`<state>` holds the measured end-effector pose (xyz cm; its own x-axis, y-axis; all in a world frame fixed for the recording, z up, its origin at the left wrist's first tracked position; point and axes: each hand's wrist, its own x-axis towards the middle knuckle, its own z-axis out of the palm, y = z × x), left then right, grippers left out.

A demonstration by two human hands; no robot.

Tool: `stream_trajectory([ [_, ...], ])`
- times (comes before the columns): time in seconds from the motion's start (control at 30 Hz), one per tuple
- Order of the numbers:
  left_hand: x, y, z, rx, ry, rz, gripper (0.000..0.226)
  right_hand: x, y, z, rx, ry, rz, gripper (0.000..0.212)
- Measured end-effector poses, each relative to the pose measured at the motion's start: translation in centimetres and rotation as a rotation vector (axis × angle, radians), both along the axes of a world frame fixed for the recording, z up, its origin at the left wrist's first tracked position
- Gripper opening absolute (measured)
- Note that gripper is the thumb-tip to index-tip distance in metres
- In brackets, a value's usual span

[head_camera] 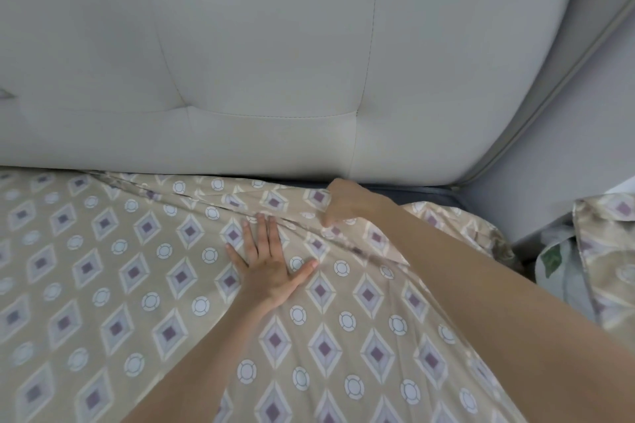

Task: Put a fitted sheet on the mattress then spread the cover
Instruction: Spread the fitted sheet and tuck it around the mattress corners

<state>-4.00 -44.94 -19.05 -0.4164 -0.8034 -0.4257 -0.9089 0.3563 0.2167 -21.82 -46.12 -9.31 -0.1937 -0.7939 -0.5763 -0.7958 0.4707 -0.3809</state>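
Fitted-sheet step, head end: left hand flat, fingers spread, pinning the patterned sheet, right hand curled round a bunched fold beside the headboard; next move likely calls for dragging that edge over the bare dark corner.

The place was a bedroom in a home. A wide, padded grey-white headboard with stitched panels filled the upper view. Directly below it a tan sheet printed with diamonds and circles lay over a bed, with a dark strip of mattress showing at the headboard's foot. To the headboard's right stood a plain pale wall, and loose matching bedding was heaped to its lower right.
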Motion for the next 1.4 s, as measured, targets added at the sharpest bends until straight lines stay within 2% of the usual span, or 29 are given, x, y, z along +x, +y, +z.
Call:
stream_trajectory([
  [0.13,0.0,0.0,0.1,-0.001,0.006,0.011,0.113,0.2,0.4,0.4,-0.227,0.17,-0.029,0.01],
  [0.23,0.1,0.0,0.0,-0.003,0.023,0.016,0.108,0.8,1.1,0.2,-0.297,0.363,0.018,0.026],
  [0.47,0.5,-0.4,-0.5,-0.053,0.164,0.056,0.11,0.6,2.3,-2.0,-0.312,0.488,0.018,0.03],
  [0.6,0.8,-2.1,-0.4,-0.095,0.182,0.133,0.114,0.3,2.4,-3.1,-0.289,0.502,-0.01,0.031],
  [0.8,1.7,-5.8,0.3,-0.121,0.135,0.118,0.112,0.1,2.1,-4.5,-0.266,0.474,-0.081,0.027],
  [1.0,1.1,-8.2,0.2,-0.097,0.055,0.083,0.126,-1.1,1.3,-3.8,-0.36,0.555,-0.025,0.031],
  [1.3,0.1,-10.5,0.3,-0.103,0.0,-0.062,0.132,-2.0,2.0,-4.8,-0.369,0.533,-0.139,0.027],
  [1.4,0.2,-10.8,0.5,-0.133,-0.015,-0.191,0.117,-2.3,2.2,-5.2,-0.401,0.539,-0.187,0.025],
])
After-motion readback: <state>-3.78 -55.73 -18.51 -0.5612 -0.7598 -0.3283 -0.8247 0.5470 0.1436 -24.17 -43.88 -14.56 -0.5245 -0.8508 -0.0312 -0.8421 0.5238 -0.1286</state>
